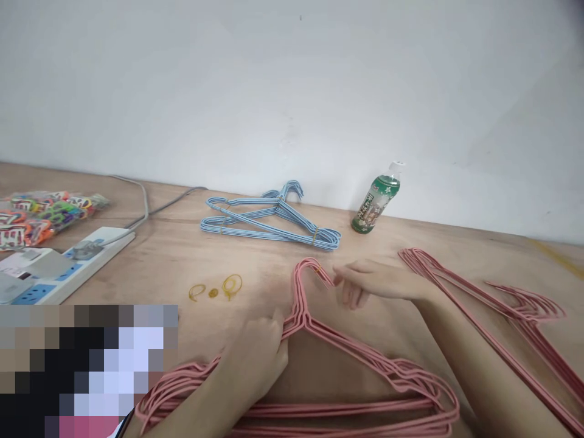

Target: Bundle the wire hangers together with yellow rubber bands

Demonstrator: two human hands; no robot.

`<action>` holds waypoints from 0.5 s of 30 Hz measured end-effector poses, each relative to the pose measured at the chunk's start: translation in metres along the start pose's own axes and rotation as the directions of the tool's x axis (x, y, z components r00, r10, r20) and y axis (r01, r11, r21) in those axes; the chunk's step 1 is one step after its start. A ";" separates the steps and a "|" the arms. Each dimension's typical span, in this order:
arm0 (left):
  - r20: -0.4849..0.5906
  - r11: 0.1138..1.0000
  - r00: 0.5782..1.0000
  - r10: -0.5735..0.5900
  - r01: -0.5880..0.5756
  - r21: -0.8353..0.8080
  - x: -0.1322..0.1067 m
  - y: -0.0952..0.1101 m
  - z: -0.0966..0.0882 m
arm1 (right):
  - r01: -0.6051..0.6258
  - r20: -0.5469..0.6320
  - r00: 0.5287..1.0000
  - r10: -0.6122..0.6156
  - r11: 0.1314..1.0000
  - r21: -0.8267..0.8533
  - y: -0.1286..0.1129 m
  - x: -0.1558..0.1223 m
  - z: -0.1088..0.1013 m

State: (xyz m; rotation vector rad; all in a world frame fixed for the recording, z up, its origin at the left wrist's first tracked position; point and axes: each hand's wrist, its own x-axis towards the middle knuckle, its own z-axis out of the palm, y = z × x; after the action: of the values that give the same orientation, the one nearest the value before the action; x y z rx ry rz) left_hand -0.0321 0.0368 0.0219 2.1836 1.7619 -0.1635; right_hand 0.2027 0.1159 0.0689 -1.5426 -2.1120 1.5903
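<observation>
pink wire hangers [295, 322] | stacked, fanned | left hand [255, 365] gripping necks | count unclear

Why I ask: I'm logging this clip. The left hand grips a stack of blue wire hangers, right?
No, wrong colour: in the head view, the left hand grips a stack of pink wire hangers. The blue wire hangers lie apart.
</observation>
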 end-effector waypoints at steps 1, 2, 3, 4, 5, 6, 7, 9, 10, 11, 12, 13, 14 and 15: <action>0.002 1.000 1.000 0.009 -0.009 0.001 -0.001 0.001 0.001 | 0.040 -0.073 0.996 -0.041 0.999 -0.005 -0.003 0.002 0.002; 0.006 1.000 1.000 0.018 -0.018 0.000 -0.003 0.002 0.001 | 0.081 -0.130 0.988 -0.084 0.996 -0.033 -0.004 0.004 0.004; 0.010 1.000 1.000 0.027 -0.027 -0.002 -0.004 0.003 0.002 | 0.116 -0.167 0.978 -0.127 0.990 -0.075 -0.005 0.008 0.008; 0.017 1.000 0.999 0.031 -0.031 -0.004 -0.004 0.004 0.002 | 0.145 -0.182 0.970 -0.163 0.984 -0.107 -0.004 0.014 0.013; 0.023 1.000 0.999 0.031 -0.031 -0.005 -0.005 0.005 0.002 | 0.168 -0.180 0.966 -0.186 0.980 -0.108 -0.002 0.019 0.018; 0.026 0.999 0.999 0.032 -0.032 -0.005 -0.005 0.005 0.002 | 0.186 -0.169 0.966 -0.196 0.980 -0.077 0.000 0.026 0.023; 0.025 1.000 0.999 0.030 -0.030 -0.002 -0.005 0.006 0.002 | 0.195 -0.158 0.968 -0.195 0.981 -0.014 0.003 0.032 0.028; 0.026 0.999 0.999 0.031 -0.031 0.005 -0.004 0.006 0.002 | 0.198 -0.138 0.974 -0.182 0.974 0.113 0.009 0.041 0.033; 0.024 0.999 0.999 0.038 -0.038 0.004 -0.004 0.005 0.002 | 0.196 -0.128 0.976 -0.177 0.969 0.152 0.010 0.043 0.034; 0.024 0.999 0.999 0.046 -0.046 0.002 -0.004 0.005 0.002 | 0.196 -0.115 0.977 -0.178 0.966 0.168 0.011 0.044 0.033; 0.021 0.999 0.998 0.051 -0.051 0.001 -0.004 0.005 0.002 | 0.200 -0.096 0.978 -0.185 0.964 0.175 0.012 0.043 0.031; 0.019 0.999 0.998 0.053 -0.053 0.001 -0.004 0.005 0.002 | 0.203 -0.070 0.979 -0.193 0.961 0.186 0.013 0.041 0.028; 0.012 0.998 0.998 0.055 -0.055 0.002 -0.004 0.005 0.002 | 0.199 -0.033 0.980 -0.197 0.958 0.205 0.013 0.038 0.025; 0.007 0.998 0.998 0.058 -0.058 0.004 -0.004 0.005 0.003 | 0.187 0.008 0.981 -0.194 0.957 0.223 0.014 0.036 0.021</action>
State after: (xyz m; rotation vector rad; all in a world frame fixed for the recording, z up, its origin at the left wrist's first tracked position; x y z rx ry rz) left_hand -0.0283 0.0312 0.0214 2.2318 1.6941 -0.1612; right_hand 0.1819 0.1273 0.0320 -1.2150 -1.9496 1.7194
